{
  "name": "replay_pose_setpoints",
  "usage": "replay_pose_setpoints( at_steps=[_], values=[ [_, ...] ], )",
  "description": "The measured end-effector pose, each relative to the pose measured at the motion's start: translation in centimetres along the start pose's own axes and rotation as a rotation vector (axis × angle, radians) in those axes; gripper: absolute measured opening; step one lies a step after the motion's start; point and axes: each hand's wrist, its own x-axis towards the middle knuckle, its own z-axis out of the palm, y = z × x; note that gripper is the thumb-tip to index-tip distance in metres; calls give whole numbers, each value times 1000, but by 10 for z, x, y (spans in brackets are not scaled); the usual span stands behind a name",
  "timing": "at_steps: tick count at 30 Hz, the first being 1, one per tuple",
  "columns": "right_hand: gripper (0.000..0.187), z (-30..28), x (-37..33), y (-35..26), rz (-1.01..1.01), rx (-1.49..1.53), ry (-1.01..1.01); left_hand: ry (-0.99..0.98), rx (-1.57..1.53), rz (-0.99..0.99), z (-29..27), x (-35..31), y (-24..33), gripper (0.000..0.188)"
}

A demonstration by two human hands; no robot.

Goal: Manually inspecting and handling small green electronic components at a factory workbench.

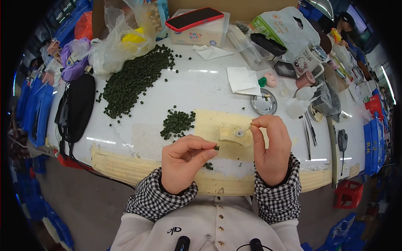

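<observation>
Nearest, the checked sleeves (153, 198) fit closely at the wrists, probably to stop loose cloth from dragging over the work. The left hand (182, 165) pinches a green piece (216, 148) between thumb and forefinger, right at the fingertips, seemingly to leave its end free. The right hand (272, 146) nips a thin stick (246, 129) that slants down to a pale cup (239, 134) on a yellow block (226, 132). The block sits on a yellow sheet (204, 121), perhaps to spare the bench (201, 83).

Just beyond the left hand, a small heap (178, 124) of similar pieces lies in easy reach; the big heap (136, 81) behind it looks like the supply. Tweezers (307, 139) lie to the right of the right hand, near enough to grab. Farther off, the phone (194, 19) rests on a box (197, 37), likely to be out of the way.

The fingertips cover much of the green piece, and the left hand partly hides a few loose pieces (208, 166). Whether the stick touches the cup or its contents, I cannot tell. At the far right, a co-worker (345, 21) is partly cut off by clutter and the dark rim.
</observation>
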Motion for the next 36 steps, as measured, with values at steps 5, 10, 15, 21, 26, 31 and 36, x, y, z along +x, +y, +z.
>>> replay_pose_setpoints(
  at_steps=[5, 10, 15, 21, 26, 31, 36],
  values=[
    [11, 0, 1, 1, 0, -68, -85, 37, -43, -27, 4, 2, 2, 16],
    [19, 0, -1, -4, -28, -31, -1, 87, -40, -36, 5, 3, 2, 14],
    [25, 3, -9, -22, -41, 310, -150, 105, -87, 10, 4, 3, 0, 15],
    [36, 11, -18, -24, -12, 430, -235, 111, -73, 31, 4, 4, -1, 17],
    [36, 12, -20, -23, 33, 512, -273, 102, -46, 42, 3, 3, -1, 16],
    [35, 11, -21, -21, 107, 641, -333, 93, -26, 80, 3, 4, -3, 15],
    [34, 11, -21, -17, 94, 680, -366, 42, -18, 72, -1, 4, -2, 14]
  ],
)
